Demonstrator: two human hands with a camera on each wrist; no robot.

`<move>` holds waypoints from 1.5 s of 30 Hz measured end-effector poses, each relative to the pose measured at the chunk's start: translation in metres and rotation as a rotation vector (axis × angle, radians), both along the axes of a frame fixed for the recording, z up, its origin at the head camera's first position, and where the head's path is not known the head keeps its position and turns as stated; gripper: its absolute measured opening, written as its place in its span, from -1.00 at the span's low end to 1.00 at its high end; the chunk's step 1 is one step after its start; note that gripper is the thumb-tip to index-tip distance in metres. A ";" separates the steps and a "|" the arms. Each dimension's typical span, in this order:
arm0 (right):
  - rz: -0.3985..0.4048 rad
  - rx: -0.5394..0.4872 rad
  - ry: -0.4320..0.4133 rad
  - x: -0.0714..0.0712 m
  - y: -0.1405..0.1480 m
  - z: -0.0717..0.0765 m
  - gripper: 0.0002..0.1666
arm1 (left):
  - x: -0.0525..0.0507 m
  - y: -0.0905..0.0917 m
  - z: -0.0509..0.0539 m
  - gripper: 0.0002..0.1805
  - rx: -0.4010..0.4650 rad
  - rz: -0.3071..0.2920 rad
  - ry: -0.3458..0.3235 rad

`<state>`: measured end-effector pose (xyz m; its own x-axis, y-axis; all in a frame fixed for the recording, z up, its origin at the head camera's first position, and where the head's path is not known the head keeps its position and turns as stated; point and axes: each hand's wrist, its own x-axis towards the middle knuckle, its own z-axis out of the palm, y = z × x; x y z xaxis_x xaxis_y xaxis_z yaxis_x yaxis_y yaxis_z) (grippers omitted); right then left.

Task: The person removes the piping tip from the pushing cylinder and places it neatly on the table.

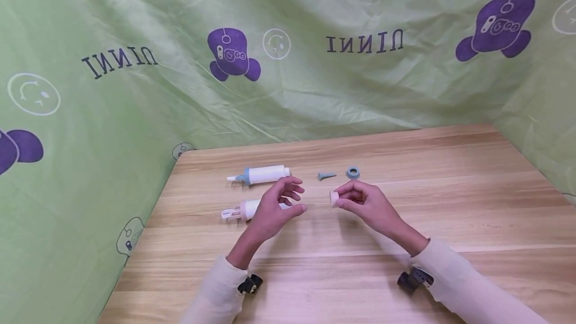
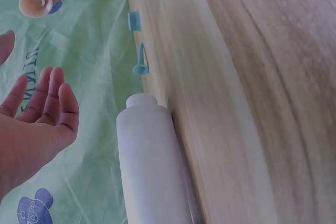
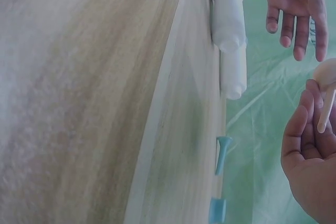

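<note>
My right hand (image 1: 366,204) pinches a pale pink nozzle piece (image 1: 334,199) between thumb and fingers, above the table. In the left wrist view, this piece (image 2: 35,3) shows a round hollow end and a thin stem. My left hand (image 1: 275,210) has its fingers spread and loosely bent, with nothing in it. It hovers over the front end of a white tube (image 1: 253,208) with a pink collar and handle, partly hiding it. Behind lies a similar white tube (image 1: 267,174) with a teal collar and a pale handle.
A teal funnel-shaped nozzle (image 1: 326,176) and a teal ring cap (image 1: 353,172) lie at the back of the wooden table (image 1: 450,189). A green printed cloth (image 1: 306,94) hangs behind and beside the table.
</note>
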<state>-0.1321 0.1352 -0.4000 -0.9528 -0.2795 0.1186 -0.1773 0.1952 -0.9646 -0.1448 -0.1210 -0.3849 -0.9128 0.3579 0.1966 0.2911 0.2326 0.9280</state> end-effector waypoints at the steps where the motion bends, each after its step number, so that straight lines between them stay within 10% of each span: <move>1: 0.000 0.000 -0.001 0.000 0.000 0.000 -0.70 | 0.000 0.000 -0.001 -0.46 0.002 -0.003 0.004; 45: 0.030 -0.019 0.012 0.002 -0.010 0.005 -0.76 | 0.009 0.033 -0.008 -0.53 0.029 -0.037 0.056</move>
<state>-0.1302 0.1251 -0.3949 -0.9425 -0.3057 0.1353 -0.1941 0.1710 -0.9660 -0.1362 -0.0879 -0.3933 -0.8865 0.3845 0.2575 0.3503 0.1941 0.9163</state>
